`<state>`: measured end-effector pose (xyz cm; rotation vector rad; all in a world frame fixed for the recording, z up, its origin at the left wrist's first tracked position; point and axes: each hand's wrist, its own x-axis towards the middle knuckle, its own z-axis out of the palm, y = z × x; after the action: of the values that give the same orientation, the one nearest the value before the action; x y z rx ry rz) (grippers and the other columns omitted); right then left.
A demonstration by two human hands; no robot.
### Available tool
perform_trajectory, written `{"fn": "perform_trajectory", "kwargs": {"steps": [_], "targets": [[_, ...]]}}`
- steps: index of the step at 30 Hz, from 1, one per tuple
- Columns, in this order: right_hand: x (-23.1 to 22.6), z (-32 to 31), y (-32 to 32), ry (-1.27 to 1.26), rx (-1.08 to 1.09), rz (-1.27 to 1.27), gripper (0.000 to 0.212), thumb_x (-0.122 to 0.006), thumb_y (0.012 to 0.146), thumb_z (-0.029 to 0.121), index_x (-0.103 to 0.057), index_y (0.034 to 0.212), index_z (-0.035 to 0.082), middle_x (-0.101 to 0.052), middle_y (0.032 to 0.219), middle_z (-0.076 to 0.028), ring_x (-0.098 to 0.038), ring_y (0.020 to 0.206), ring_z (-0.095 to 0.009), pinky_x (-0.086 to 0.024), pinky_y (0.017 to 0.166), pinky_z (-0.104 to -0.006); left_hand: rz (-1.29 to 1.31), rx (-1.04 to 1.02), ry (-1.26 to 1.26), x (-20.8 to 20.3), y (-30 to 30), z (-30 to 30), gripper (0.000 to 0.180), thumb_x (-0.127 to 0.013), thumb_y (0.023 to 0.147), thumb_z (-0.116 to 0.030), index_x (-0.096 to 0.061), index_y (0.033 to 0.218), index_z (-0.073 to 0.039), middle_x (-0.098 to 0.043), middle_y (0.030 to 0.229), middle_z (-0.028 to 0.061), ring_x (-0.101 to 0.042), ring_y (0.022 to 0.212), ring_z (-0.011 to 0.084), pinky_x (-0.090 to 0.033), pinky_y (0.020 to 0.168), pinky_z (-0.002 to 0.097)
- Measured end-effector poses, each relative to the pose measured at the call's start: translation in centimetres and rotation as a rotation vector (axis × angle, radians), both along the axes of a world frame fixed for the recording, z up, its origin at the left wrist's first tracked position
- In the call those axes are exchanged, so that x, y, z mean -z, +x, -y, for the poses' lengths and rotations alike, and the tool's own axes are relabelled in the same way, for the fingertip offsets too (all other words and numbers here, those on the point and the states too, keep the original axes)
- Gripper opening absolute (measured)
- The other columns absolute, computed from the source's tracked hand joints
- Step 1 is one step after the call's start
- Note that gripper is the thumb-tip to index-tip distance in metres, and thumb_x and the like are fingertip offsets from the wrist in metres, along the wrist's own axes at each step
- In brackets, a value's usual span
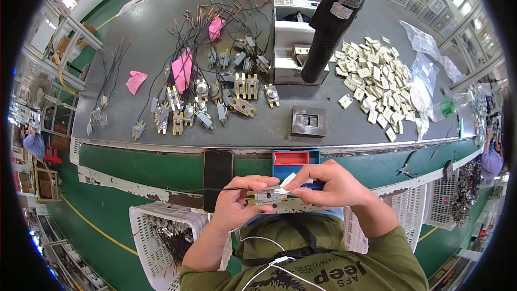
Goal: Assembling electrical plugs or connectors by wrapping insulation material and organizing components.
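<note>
Low in front of me, my left hand (237, 200) grips a small metal-and-plastic electrical part (267, 198); a black wire (199, 190) runs leftward from it. My right hand (335, 186) pinches a small white piece (287, 181) against the part's upper side. A blue pen-like tool (315, 185) also sits in the right hand, partly hidden by the fingers. Just beyond the hands is a blue tray (296, 171) with a red box (291, 158) inside. A dark steel block with a recess (309, 121) lies on the bench further back.
Wired switch-like parts (215, 97) lie at the bench's left with pink scraps (182, 70). White ceramic-looking pieces (371, 78) are heaped on the right. A black power screwdriver (334, 27) hangs over a white stand (291, 37). A phone-like slab (218, 175) and pliers (407, 167) lie along the front ledge.
</note>
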<state>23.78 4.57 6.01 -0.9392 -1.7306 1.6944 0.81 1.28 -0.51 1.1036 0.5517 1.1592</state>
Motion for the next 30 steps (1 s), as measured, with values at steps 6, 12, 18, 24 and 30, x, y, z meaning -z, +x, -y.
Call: {"fn": "perform_trajectory", "kwargs": {"steps": [6, 12, 18, 24, 30], "targets": [[-0.94, -0.25, -0.27, -0.050, 0.001, 0.020, 0.011, -0.061, 0.088, 0.009, -0.064, 0.096, 0.003, -0.061, 0.063, -0.001, -0.056, 0.053, -0.006, -0.043, 0.050, -0.0222, -0.029, -0.007, 0.061, 0.11, -0.23, -0.17, 0.047, -0.074, 0.070, 0.007, -0.051, 0.108, -0.006, -0.056, 0.118, 0.0196, -0.056, 0.112, 0.0267, -0.049, 0.092, 0.0364], [-0.96, -0.28, -0.38, -0.026, -0.001, 0.038, 0.012, -0.061, 0.088, 0.011, -0.064, 0.097, 0.004, -0.062, 0.064, -0.001, -0.057, 0.054, -0.006, -0.044, 0.050, -0.0217, -0.060, -0.026, 0.012, -0.09, -0.33, -0.09, 0.047, -0.078, 0.067, 0.002, -0.050, 0.104, -0.006, -0.058, 0.113, 0.0211, -0.056, 0.111, 0.0317, -0.049, 0.091, 0.0423], [-0.99, -0.29, -0.39, -0.032, -0.014, 0.039, 0.013, -0.060, 0.089, 0.013, -0.064, 0.098, 0.004, -0.062, 0.063, -0.001, -0.055, 0.050, -0.005, -0.042, 0.047, -0.0207, -0.069, -0.032, 0.007, -0.18, -0.30, -0.14, 0.047, -0.078, 0.067, 0.001, -0.050, 0.104, -0.006, -0.058, 0.112, 0.0212, -0.057, 0.110, 0.0316, -0.050, 0.091, 0.0424], [-0.95, -0.38, -0.32, -0.039, -0.045, 0.059, 0.013, -0.060, 0.089, 0.013, -0.064, 0.099, 0.005, -0.061, 0.062, -0.001, -0.054, 0.049, -0.005, -0.042, 0.046, -0.0208, -0.011, 0.010, 0.018, -0.04, -0.36, -0.17, 0.046, -0.075, 0.070, 0.006, -0.051, 0.108, -0.006, -0.057, 0.118, 0.0194, -0.055, 0.112, 0.0259, -0.049, 0.092, 0.0364], [-1.12, -0.35, -0.31, -0.059, -0.048, 0.068, 0.014, -0.059, 0.090, 0.013, -0.063, 0.100, 0.005, -0.060, 0.062, -0.001, -0.053, 0.047, -0.005, -0.041, 0.044, -0.0210, -0.022, 0.002, 0.021, 0.07, -0.40, -0.12, 0.046, -0.075, 0.069, 0.005, -0.052, 0.107, -0.006, -0.057, 0.118, 0.0194, -0.056, 0.111, 0.0259, -0.049, 0.092, 0.0365]]}}
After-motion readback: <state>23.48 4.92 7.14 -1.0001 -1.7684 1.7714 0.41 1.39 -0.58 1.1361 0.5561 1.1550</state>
